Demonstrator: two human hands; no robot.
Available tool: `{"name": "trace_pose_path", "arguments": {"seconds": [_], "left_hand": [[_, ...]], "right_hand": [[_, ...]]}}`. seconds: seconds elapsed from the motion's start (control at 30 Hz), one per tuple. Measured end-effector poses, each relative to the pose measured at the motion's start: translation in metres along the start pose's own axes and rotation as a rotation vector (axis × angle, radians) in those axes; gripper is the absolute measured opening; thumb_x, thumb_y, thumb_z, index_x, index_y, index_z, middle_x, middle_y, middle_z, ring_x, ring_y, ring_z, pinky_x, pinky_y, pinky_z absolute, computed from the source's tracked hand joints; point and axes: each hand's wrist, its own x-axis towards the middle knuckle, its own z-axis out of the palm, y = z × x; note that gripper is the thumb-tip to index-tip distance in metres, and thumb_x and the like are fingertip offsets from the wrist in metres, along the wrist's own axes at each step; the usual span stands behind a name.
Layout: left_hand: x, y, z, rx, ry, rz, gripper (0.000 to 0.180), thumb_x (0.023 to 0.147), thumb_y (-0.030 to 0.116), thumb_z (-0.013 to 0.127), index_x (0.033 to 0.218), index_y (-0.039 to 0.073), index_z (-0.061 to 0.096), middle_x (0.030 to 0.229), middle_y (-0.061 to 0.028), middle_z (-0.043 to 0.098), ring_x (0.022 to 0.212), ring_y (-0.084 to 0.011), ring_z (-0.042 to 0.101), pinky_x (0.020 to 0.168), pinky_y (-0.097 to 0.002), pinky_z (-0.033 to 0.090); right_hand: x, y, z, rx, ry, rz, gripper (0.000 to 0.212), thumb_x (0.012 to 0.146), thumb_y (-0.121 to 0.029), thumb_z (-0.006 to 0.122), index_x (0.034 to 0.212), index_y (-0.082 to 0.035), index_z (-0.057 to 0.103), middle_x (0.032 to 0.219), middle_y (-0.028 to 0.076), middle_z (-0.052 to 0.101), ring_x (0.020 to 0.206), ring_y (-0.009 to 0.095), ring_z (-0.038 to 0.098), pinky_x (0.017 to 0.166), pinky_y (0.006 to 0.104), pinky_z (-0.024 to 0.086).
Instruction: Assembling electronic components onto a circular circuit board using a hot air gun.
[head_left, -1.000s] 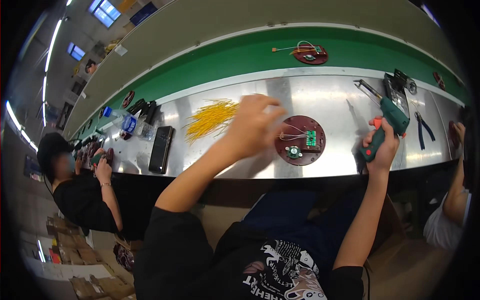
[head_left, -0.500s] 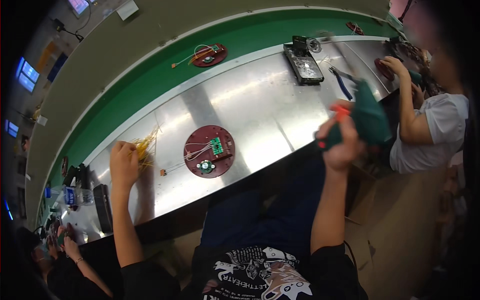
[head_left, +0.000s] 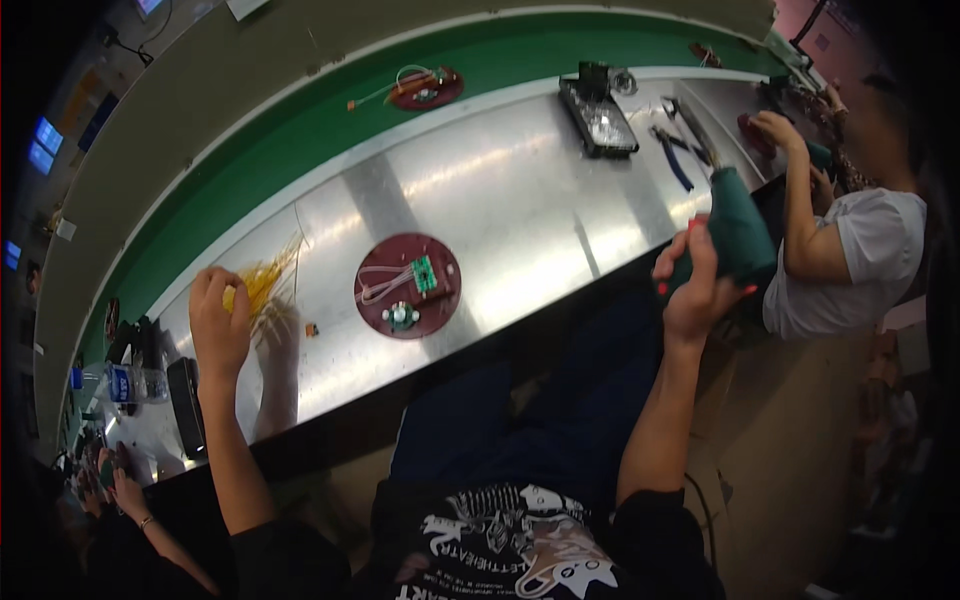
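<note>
My left hand (head_left: 220, 325) is closed at the left end of a bunch of thin yellow wires (head_left: 268, 285) on the metal bench. In my right hand (head_left: 690, 300), off the bench's front edge, is a dark green soldering gun (head_left: 738, 225) with red parts. Its narrow end points up and away toward the bench. Between my hands lies a round dark red disc (head_left: 435, 318) bearing a green circuit board (head_left: 425, 275), pale looped wires and a small round part (head_left: 402, 317). A small orange connector (head_left: 312, 328) sits left of the disc.
A black stand (head_left: 600, 120) and blue-handled pliers (head_left: 678, 165) are at the back right. Another wired disc (head_left: 428, 92) lies on the green strip behind. A bottle (head_left: 135, 383) and dark case (head_left: 185, 405) stand left. Co-workers sit on both sides; one arm (head_left: 798, 210) is near the gun.
The whole view has shifted slightly. The soldering gun, blurred before, now shows more sharply and has swung a little. My left hand stays at the yellow wires.
</note>
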Motion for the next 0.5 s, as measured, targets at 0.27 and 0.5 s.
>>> {"name": "trace_pose_path", "arguments": {"seconds": [0.27,0.5], "left_hand": [[0.008,0.004,0.001,-0.112,0.037,-0.044,0.008,0.091,0.003,0.058,0.090,-0.005,0.058,0.089,-0.0170,0.061,0.083,-0.0307,0.061,0.076,-0.0376,0.048],[0.007,-0.005,0.009,-0.088,0.060,0.028,0.009,0.092,0.006,0.058,0.093,-0.002,0.061,0.090,-0.0171,0.064,0.084,-0.0317,0.063,0.076,-0.0389,0.049]], "right_hand": [[-0.004,0.018,0.000,0.147,0.085,-0.272,0.023,0.096,-0.014,0.054,0.112,0.002,0.054,0.071,0.008,0.054,0.051,0.013,0.049,0.047,0.0262,0.041],[0.011,0.023,0.010,0.069,0.074,-0.064,0.021,0.098,-0.015,0.054,0.113,0.001,0.055,0.071,0.003,0.052,0.053,0.009,0.047,0.047,0.0224,0.039]]}}
